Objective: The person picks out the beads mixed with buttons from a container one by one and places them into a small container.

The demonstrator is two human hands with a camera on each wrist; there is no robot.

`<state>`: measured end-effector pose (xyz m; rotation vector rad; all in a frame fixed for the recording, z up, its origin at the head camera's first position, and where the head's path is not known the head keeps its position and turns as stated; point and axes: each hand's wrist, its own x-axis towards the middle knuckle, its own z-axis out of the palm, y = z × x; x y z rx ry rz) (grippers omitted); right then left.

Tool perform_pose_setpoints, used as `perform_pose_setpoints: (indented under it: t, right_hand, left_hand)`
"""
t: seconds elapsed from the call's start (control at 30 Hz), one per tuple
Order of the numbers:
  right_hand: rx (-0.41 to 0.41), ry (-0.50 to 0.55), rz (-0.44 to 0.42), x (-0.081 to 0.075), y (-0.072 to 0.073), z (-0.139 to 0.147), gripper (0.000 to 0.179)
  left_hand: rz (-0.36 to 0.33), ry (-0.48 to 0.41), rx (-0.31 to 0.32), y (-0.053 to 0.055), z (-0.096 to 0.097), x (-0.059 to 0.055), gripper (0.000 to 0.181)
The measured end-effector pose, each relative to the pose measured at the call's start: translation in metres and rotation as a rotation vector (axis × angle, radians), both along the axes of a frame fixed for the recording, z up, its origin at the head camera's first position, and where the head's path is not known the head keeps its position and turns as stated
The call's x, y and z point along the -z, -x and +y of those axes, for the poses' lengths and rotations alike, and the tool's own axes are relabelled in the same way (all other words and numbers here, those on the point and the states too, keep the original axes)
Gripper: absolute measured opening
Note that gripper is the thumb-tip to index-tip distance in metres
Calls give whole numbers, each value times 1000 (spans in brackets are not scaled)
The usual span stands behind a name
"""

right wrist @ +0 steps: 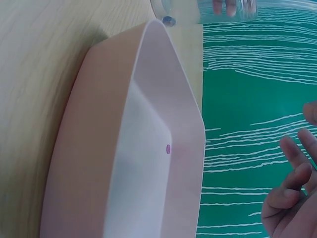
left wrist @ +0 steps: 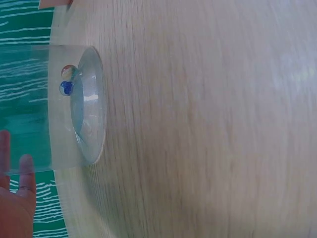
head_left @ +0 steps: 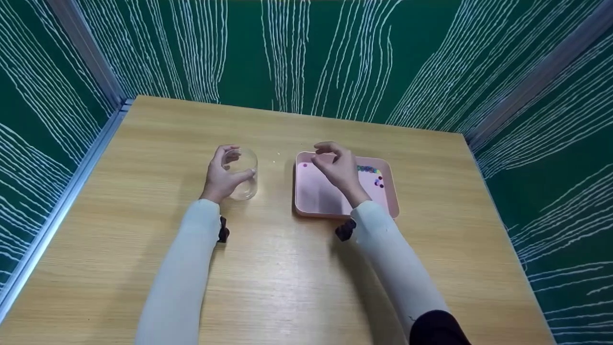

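Observation:
On the left, a clear cup (head_left: 246,186) stands upright on the table, and my left hand (head_left: 221,178) grips its side with thumb and fingers. Two glass marbles (left wrist: 66,80), one blue and one reddish-yellow, lie at its bottom in the left wrist view. My right hand (head_left: 339,171) hovers over the pink tray (head_left: 393,203), palm turned toward the cup. Its fingers (right wrist: 296,176) are loosely bent, with a gap between thumb and index and nothing visible between them. Several small coloured round pieces (head_left: 368,169) lie along the tray's back right, partly hidden by the hand.
A single pink dot-like piece (head_left: 305,165) lies in the tray's back left corner. Tiny light specks (head_left: 276,154) show on the wooden table (head_left: 268,268) between cup and tray. Green walls (head_left: 244,52) with white streaks stand behind and at both sides.

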<state>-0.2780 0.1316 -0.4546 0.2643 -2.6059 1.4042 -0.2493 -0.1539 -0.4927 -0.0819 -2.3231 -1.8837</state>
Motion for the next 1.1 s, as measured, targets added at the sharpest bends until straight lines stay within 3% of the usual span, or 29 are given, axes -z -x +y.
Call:
perform_pose_setpoints:
  t: [0.1, 0.3, 0.57, 0.8, 1.1]
  right_hand:
    - [3, 3, 10, 1, 1, 3, 23]
    - [9, 4, 22, 3, 2, 10, 23]
    - [57, -38, -28, 5, 2, 22, 33]
    - [82, -64, -27, 6, 2, 37, 30]
    - [90, -32, -30, 10, 2, 54, 25]
  left_hand:
    - [9, 17, -7, 7, -2, 11, 70]
    - [23, -12, -13, 9, -2, 14, 70]
    - [1, -15, 16, 6, -2, 7, 69]
    - [1, -50, 19, -8, 3, -14, 63]
    - [-5, -63, 13, -8, 3, -13, 62]
